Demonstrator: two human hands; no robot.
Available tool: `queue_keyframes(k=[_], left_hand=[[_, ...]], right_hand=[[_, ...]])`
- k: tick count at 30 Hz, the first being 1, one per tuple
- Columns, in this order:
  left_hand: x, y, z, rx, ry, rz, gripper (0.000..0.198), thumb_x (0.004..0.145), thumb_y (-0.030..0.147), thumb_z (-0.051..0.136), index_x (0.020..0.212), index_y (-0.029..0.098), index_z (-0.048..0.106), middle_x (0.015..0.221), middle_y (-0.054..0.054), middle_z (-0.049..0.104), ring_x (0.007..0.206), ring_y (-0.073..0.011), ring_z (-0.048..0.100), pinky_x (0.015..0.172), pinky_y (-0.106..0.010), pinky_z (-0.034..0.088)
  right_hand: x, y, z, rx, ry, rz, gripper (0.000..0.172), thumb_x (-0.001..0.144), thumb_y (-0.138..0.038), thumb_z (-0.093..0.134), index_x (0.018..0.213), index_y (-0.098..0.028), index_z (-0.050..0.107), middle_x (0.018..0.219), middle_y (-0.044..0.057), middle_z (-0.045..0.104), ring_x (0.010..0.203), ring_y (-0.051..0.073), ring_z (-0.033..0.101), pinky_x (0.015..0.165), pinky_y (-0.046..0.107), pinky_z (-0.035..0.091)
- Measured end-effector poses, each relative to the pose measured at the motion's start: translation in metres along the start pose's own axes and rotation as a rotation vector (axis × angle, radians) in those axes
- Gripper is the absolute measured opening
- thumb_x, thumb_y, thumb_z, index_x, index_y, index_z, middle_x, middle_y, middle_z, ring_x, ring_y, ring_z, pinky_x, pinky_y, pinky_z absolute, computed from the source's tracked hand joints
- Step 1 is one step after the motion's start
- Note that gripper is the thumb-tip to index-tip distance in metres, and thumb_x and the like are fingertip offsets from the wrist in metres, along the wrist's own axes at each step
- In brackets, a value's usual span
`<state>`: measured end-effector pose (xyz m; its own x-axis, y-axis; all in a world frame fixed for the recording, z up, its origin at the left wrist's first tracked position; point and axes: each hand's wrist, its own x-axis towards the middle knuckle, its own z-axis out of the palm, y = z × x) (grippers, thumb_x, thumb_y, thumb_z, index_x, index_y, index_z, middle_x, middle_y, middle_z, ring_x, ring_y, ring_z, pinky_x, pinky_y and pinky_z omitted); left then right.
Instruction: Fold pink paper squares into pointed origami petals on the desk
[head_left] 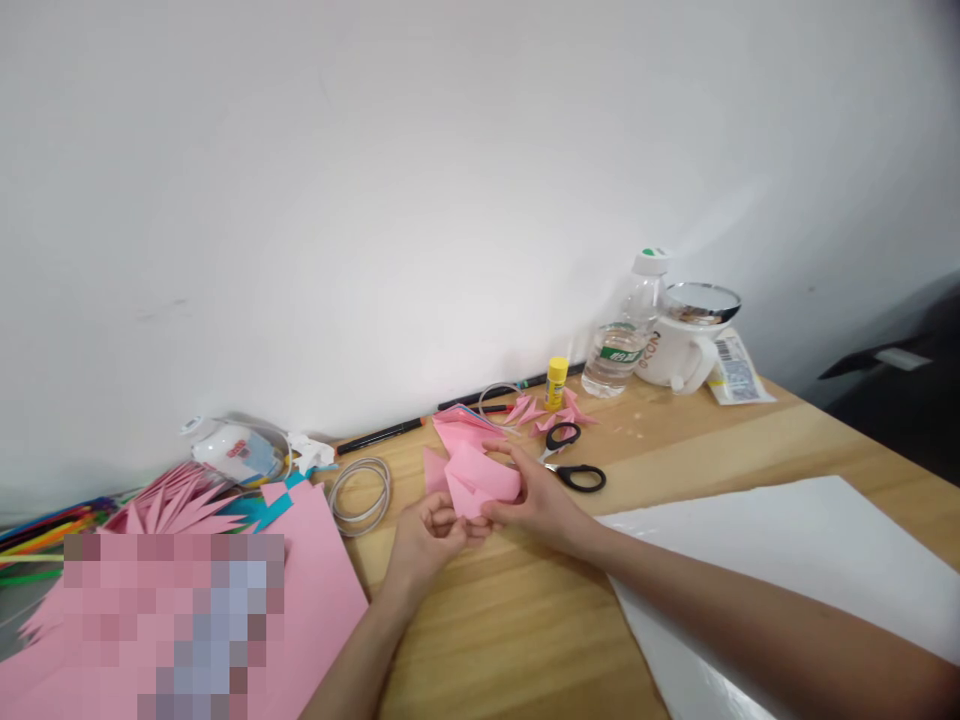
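Between my two hands is a folded piece of pink paper, held just above the wooden table. My left hand pinches its lower left edge, with fingertips reaching underneath. My right hand grips the right side, thumb in front and fingers behind, and the paper bulges there. More pink paper lies directly behind it. To the right of my right hand lie scissors with black handles. Small pink folded paper pieces rest by a yellow glue stick.
Pink sheets and spiky pink folded paper cover the left side, near a white bottle and a cable coil. Pens lie along the wall. A water bottle and white mug stand back right; a white board lies front right.
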<state>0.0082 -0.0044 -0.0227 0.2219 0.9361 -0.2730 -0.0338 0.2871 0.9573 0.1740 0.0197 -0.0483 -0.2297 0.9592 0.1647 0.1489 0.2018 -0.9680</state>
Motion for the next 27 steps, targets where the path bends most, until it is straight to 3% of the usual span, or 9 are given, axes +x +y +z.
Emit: queue_keyframes(k=[4, 7, 10, 14, 20, 27], left_hand=[[-0.002, 0.003, 0.001, -0.003, -0.01, -0.014, 0.027, 0.06, 0.031, 0.071, 0.076, 0.013, 0.057, 0.075, -0.01, 0.072, 0.071, -0.023, 0.068, 0.07, -0.033, 0.054], [-0.001, 0.002, 0.001, -0.02, 0.044, -0.024, 0.029, 0.062, 0.036, 0.069, 0.076, 0.013, 0.058, 0.072, -0.01, 0.072, 0.07, -0.0239, 0.068, 0.067, -0.033, 0.054], [0.0, 0.0, 0.0, -0.038, 0.13, -0.007, 0.031, 0.06, 0.036, 0.071, 0.077, 0.013, 0.058, 0.069, -0.009, 0.072, 0.068, -0.0239, 0.068, 0.064, -0.032, 0.054], [0.0, 0.001, -0.001, -0.006, 0.243, 0.055, 0.03, 0.06, 0.035, 0.07, 0.078, 0.013, 0.059, 0.068, -0.007, 0.072, 0.065, -0.0217, 0.068, 0.06, -0.029, 0.053], [-0.001, 0.003, -0.001, -0.023, 0.361, 0.114, 0.032, 0.059, 0.033, 0.072, 0.08, 0.014, 0.058, 0.063, -0.003, 0.071, 0.06, -0.019, 0.067, 0.057, -0.026, 0.053], [-0.003, 0.004, 0.005, -0.022, 0.313, 0.134, 0.033, 0.061, 0.032, 0.07, 0.084, 0.015, 0.055, 0.064, -0.004, 0.071, 0.057, -0.02, 0.067, 0.053, -0.027, 0.054]], right_hand=[[0.001, 0.001, 0.0, -0.009, 0.012, -0.009, 0.062, 0.058, -0.017, 0.069, 0.115, -0.02, 0.046, 0.113, 0.007, 0.053, 0.096, 0.021, 0.053, 0.081, 0.032, 0.044], [0.001, 0.004, 0.001, 0.056, -0.022, -0.019, 0.052, 0.062, -0.017, 0.067, 0.11, -0.02, 0.048, 0.108, 0.006, 0.056, 0.094, 0.021, 0.055, 0.077, 0.031, 0.047], [0.001, 0.005, 0.003, 0.174, -0.076, 0.019, 0.048, 0.067, -0.015, 0.059, 0.113, -0.021, 0.045, 0.106, 0.006, 0.057, 0.083, 0.017, 0.06, 0.069, 0.028, 0.05], [0.0, -0.001, 0.003, 0.305, -0.158, 0.074, 0.055, 0.07, -0.012, 0.055, 0.12, -0.023, 0.034, 0.099, 0.004, 0.059, 0.062, 0.013, 0.063, 0.059, 0.026, 0.052], [-0.005, -0.015, 0.002, 0.197, -0.179, 0.002, 0.057, 0.065, -0.009, 0.057, 0.118, -0.022, 0.042, 0.096, 0.004, 0.06, 0.068, 0.015, 0.061, 0.059, 0.024, 0.05], [-0.006, -0.011, 0.004, 0.091, -0.106, -0.034, 0.057, 0.061, -0.007, 0.057, 0.116, -0.021, 0.046, 0.089, 0.003, 0.06, 0.068, 0.016, 0.058, 0.059, 0.024, 0.049]])
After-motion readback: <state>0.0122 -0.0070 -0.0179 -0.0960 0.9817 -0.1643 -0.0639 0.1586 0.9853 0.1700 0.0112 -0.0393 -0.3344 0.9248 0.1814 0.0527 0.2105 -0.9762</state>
